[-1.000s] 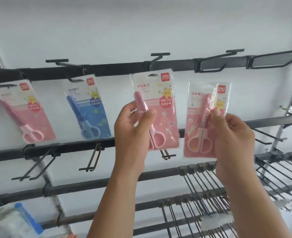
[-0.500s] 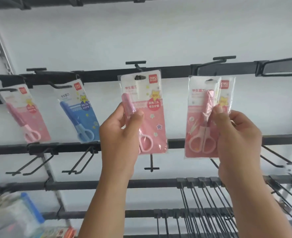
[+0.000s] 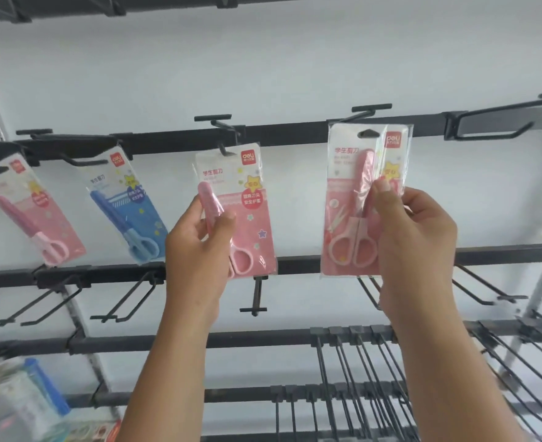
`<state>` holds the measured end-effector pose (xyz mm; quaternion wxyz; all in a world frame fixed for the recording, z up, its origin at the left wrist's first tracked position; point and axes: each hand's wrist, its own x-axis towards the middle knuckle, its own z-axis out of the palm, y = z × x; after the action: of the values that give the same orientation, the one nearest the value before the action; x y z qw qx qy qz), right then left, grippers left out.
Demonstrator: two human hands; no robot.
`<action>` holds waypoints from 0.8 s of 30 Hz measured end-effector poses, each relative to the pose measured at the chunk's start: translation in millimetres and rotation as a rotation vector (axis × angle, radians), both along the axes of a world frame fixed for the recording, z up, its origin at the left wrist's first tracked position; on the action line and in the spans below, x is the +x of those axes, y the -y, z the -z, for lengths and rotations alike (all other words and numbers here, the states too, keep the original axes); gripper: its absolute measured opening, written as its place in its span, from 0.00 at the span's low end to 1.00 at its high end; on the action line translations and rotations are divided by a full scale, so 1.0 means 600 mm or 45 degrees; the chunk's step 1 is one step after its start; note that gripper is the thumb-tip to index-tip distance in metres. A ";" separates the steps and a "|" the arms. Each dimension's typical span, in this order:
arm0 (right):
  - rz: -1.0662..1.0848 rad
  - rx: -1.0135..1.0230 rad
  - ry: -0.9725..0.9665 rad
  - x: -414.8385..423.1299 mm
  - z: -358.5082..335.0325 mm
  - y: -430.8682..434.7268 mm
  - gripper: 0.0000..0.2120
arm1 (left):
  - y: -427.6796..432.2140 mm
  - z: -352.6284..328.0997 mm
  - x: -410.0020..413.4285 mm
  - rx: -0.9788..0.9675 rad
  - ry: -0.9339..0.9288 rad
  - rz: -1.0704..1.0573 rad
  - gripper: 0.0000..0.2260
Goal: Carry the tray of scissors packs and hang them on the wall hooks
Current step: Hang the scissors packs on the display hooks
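Note:
My left hand (image 3: 199, 247) pinches a pink scissors pack (image 3: 247, 212) whose top hole sits on a black wall hook (image 3: 222, 129). My right hand (image 3: 413, 250) holds another pink scissors pack (image 3: 349, 202) upright, its hang hole just below a second hook (image 3: 368, 111) on the same top rail (image 3: 295, 135). That pack's plastic sleeve is folded over on its right side. Further left, a blue pack (image 3: 132, 205) and a pink pack (image 3: 37, 212) hang from hooks, tilted. The tray is not clearly seen.
Empty black hooks (image 3: 126, 301) stick out from the lower rail (image 3: 502, 255), one (image 3: 255, 298) straight below the left pack. A wide loop hook (image 3: 493, 126) sits at top right. Dense wire pegs (image 3: 375, 378) fill the bottom right. Blurred packaged goods (image 3: 17, 397) lie at bottom left.
The view has tilted up, so rails and packs sit lower in frame. My right hand raised its pack closer to the top rail hook. My left hand still grips the hooked pack.

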<state>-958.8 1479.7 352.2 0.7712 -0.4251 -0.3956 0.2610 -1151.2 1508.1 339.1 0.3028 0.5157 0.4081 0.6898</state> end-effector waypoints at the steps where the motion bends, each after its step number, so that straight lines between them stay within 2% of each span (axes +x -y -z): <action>1: 0.005 -0.006 0.004 0.002 -0.004 -0.002 0.15 | -0.003 0.002 0.002 0.000 0.021 0.000 0.11; 24: 0.009 -0.150 0.146 0.016 0.012 -0.034 0.14 | -0.013 0.013 -0.001 0.004 0.050 -0.025 0.09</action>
<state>-949.4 1499.9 344.8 0.7218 -0.4852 -0.4217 0.2564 -1151.8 1515.8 331.2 0.3031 0.4986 0.4061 0.7033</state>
